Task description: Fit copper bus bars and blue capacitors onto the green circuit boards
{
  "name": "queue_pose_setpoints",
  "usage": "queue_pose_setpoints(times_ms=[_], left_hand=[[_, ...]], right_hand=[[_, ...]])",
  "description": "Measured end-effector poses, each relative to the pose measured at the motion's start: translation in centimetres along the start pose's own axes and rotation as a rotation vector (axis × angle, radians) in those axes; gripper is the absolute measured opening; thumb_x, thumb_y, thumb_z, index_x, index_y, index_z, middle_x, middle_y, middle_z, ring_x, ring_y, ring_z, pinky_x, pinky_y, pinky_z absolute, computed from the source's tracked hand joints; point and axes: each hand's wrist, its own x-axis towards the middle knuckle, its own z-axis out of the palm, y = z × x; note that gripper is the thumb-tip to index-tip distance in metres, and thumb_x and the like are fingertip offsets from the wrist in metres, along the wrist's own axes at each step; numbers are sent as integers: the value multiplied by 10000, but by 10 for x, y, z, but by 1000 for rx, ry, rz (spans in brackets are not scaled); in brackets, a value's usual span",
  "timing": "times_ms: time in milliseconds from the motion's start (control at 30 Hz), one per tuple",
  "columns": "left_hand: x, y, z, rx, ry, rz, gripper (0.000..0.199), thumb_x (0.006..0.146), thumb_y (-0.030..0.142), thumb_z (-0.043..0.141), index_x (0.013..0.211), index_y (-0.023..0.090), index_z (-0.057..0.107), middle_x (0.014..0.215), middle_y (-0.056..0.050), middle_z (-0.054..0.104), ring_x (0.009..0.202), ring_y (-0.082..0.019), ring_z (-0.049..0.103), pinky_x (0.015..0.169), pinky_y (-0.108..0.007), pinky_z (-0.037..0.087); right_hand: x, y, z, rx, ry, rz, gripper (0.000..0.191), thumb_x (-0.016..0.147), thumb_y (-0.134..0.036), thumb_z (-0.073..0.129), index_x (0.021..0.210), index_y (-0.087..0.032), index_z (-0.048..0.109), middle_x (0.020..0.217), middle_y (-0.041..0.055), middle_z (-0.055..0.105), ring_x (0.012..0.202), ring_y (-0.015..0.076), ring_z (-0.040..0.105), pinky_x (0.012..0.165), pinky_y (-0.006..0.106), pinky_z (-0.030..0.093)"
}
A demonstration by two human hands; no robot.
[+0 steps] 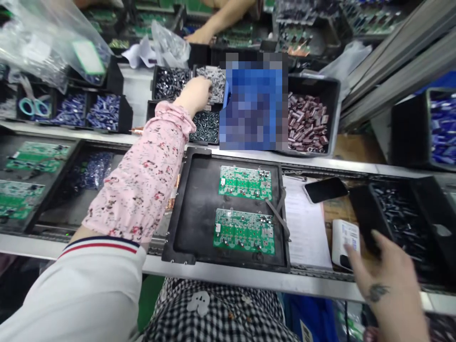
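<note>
My left hand (196,94), in a pink floral sleeve cover (144,173), reaches over the small bins, its fingers curled at a bin of light grey parts (216,84). Whatever is between its fingertips is hidden. My right hand (390,268) is slightly blurred, thumb and fingers apart, between a small white box (346,242) and a black bin of dark cylindrical parts (399,218). No object shows in it. In front of me, two green circuit boards (245,183) lie one above the other in a black tray (199,204), with a grey strap (280,216) at its right edge.
A printed sheet (306,228) and a phone (326,190) lie right of the tray. Behind stand a bin of brown cylinders (308,121) and a pixelated blue area. Scissors (33,102) and bins of blue parts (103,111) are left. Another person's arm (228,21) extends across the far side.
</note>
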Motion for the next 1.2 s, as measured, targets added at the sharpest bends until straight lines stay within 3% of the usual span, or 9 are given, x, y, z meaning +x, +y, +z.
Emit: queue_pose_setpoints(times_ms=[333,567,667,767,833,933,1000,1100,1200], left_hand=[[-1,-13,11,-41,123,-35,179,1002,288,541,1083,136,589,1171,55,603,957,-61,426,970,-199,297],[1,-12,3,-81,184,-51,146,1015,204,505,1133,121,527,1226,25,566,1004,-72,419,968,-211,287],[-7,-7,-1,-273,231,-33,123,1011,134,488,1124,111,530,1204,19,567,1027,-62,449,975,-224,312],[-43,18,5,-552,247,-5,130,987,76,485,1096,134,525,1126,-25,592,1047,-116,530,935,-278,396],[-87,46,13,-854,98,-8,120,966,80,509,1055,161,503,1031,-49,619,948,-138,596,836,-286,456],[-170,93,19,-1320,-332,-28,90,952,132,532,1019,154,475,895,-37,622,819,-123,626,729,-256,475],[-217,116,16,-1473,-517,-52,112,935,164,561,1006,151,475,876,-28,617,805,-110,624,705,-228,473],[-254,134,14,-1584,-622,-102,123,916,169,569,1003,154,483,881,-20,614,833,-107,627,705,-208,465],[-260,138,19,-1653,-666,-131,127,895,155,586,980,152,492,862,-10,608,839,-110,624,716,-215,456]], right_hand=[[21,-55,1,62,-71,-288,253,890,-349,576,1141,-321,588,1050,158,687,959,385,693,839,533,582],[38,-95,13,96,3,-425,261,933,-331,530,1162,-241,616,1070,144,697,946,325,694,815,494,588],[38,-101,19,143,40,-483,249,949,-325,518,1130,-203,639,1064,128,708,919,285,695,801,455,587],[42,-105,18,255,57,-431,224,933,-298,559,1118,-222,661,1035,96,728,921,254,702,829,421,585],[48,-112,15,400,10,-343,235,917,-293,592,1135,-238,661,1016,76,739,893,233,713,817,401,594],[63,-132,10,703,-147,-232,308,915,-310,604,1212,-229,622,1021,77,743,835,200,723,745,361,611],[73,-147,10,882,-245,-213,340,914,-337,611,1234,-222,602,1026,79,744,882,192,723,760,348,612],[81,-161,13,1046,-322,-183,282,905,-345,631,1158,-219,637,1007,60,748,886,174,724,789,335,611],[80,-166,17,1100,-301,-136,172,888,-337,658,1014,-224,684,943,31,751,812,156,725,769,320,610]])
